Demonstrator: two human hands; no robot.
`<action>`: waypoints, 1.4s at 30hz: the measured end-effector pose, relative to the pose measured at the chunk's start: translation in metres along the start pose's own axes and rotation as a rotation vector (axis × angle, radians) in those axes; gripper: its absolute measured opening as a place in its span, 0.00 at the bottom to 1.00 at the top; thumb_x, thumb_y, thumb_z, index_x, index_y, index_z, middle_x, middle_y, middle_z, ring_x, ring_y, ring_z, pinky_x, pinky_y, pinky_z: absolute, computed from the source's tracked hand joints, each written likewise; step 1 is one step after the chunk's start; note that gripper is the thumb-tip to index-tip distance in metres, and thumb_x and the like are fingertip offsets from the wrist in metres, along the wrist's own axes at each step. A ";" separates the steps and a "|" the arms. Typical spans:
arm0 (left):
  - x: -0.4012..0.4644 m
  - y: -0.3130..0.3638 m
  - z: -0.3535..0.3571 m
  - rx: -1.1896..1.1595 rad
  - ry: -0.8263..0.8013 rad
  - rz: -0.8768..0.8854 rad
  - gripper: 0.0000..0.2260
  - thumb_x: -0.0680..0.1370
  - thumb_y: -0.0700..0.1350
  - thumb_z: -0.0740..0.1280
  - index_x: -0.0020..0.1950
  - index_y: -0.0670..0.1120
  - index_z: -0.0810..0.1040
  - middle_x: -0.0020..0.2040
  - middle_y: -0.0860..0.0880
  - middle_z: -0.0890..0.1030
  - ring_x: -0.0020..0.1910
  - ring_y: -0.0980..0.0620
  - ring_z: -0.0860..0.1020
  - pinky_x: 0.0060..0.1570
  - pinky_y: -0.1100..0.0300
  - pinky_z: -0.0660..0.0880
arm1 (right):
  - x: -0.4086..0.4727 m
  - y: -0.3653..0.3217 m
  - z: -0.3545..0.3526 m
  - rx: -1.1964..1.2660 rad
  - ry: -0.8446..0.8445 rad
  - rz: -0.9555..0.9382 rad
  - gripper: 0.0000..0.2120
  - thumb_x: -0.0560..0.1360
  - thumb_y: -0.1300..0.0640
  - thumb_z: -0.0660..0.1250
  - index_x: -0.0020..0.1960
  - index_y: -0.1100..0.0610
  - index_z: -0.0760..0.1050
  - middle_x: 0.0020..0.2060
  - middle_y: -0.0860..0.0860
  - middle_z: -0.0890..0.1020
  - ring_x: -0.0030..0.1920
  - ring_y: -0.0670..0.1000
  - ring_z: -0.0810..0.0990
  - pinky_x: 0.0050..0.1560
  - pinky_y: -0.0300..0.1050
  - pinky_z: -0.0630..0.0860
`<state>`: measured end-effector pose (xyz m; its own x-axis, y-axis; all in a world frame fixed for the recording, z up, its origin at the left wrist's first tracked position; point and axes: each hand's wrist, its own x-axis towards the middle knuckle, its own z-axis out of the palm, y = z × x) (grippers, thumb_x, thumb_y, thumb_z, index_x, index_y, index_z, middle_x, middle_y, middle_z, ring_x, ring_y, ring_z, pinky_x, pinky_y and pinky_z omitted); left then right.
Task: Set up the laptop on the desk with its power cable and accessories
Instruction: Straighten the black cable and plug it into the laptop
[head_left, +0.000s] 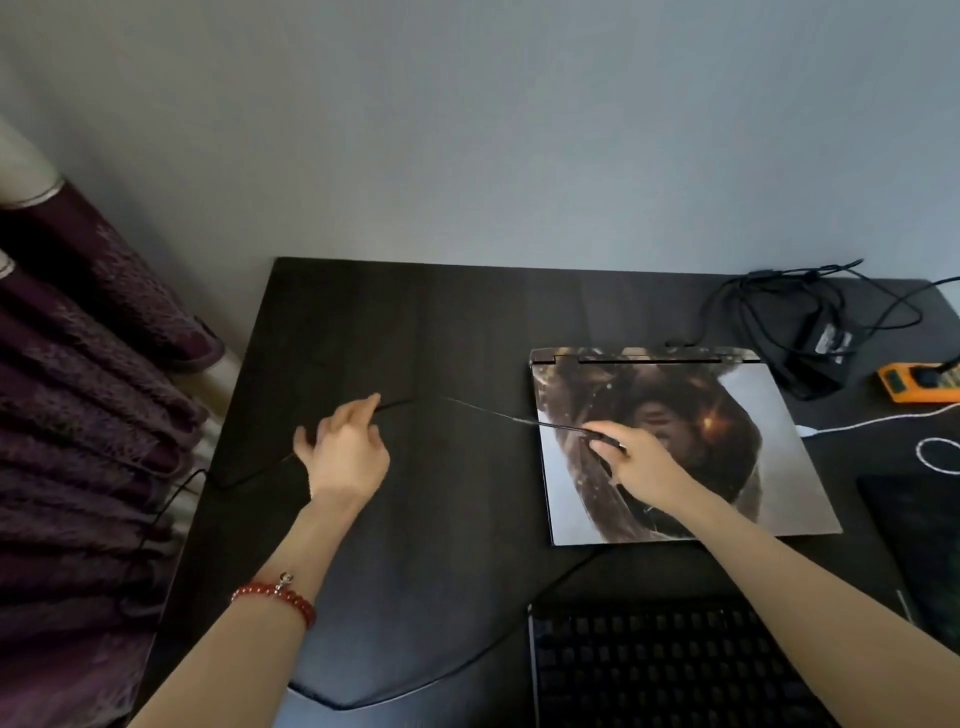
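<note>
A closed laptop with a picture skin on its lid lies flat on the dark desk, right of centre. A thin black cable is stretched in the air between my hands. My left hand pinches it with the fingertips left of centre, and from there it trails off the desk's left edge. Above the laptop's left part, my right hand grips the cable's other end. A black power brick with tangled cords lies behind the laptop at the back right.
A black keyboard sits at the near edge, its cable looping left. An orange power strip and a white cable lie at the right, beside a dark pad. Purple curtains hang left of the desk. A wall stands behind.
</note>
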<state>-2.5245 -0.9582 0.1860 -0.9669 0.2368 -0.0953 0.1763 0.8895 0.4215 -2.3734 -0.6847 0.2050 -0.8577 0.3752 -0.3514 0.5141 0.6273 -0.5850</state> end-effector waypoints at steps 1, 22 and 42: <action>-0.002 0.008 0.004 0.040 -0.036 0.106 0.22 0.77 0.44 0.61 0.71 0.50 0.65 0.69 0.48 0.69 0.69 0.45 0.64 0.68 0.36 0.47 | 0.001 -0.002 0.004 0.017 -0.021 -0.034 0.15 0.79 0.59 0.59 0.64 0.54 0.72 0.60 0.54 0.78 0.55 0.55 0.78 0.58 0.48 0.76; -0.033 0.057 0.096 -0.539 -0.421 0.228 0.11 0.75 0.47 0.67 0.57 0.51 0.78 0.43 0.53 0.79 0.41 0.53 0.78 0.47 0.57 0.74 | 0.020 -0.005 0.065 -0.056 -0.016 -0.240 0.19 0.78 0.64 0.59 0.68 0.60 0.67 0.50 0.57 0.76 0.51 0.53 0.73 0.53 0.43 0.68; -0.007 0.074 0.132 -0.319 -0.101 0.301 0.10 0.72 0.43 0.70 0.53 0.48 0.81 0.45 0.50 0.84 0.46 0.47 0.79 0.45 0.55 0.70 | 0.037 0.033 0.083 -0.465 0.422 -0.060 0.23 0.75 0.55 0.50 0.68 0.58 0.67 0.64 0.57 0.72 0.68 0.56 0.67 0.70 0.59 0.55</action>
<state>-2.4801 -0.8426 0.0990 -0.8555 0.5178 -0.0067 0.3662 0.6139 0.6993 -2.3880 -0.7064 0.1120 -0.8603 0.5078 0.0459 0.4926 0.8510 -0.1821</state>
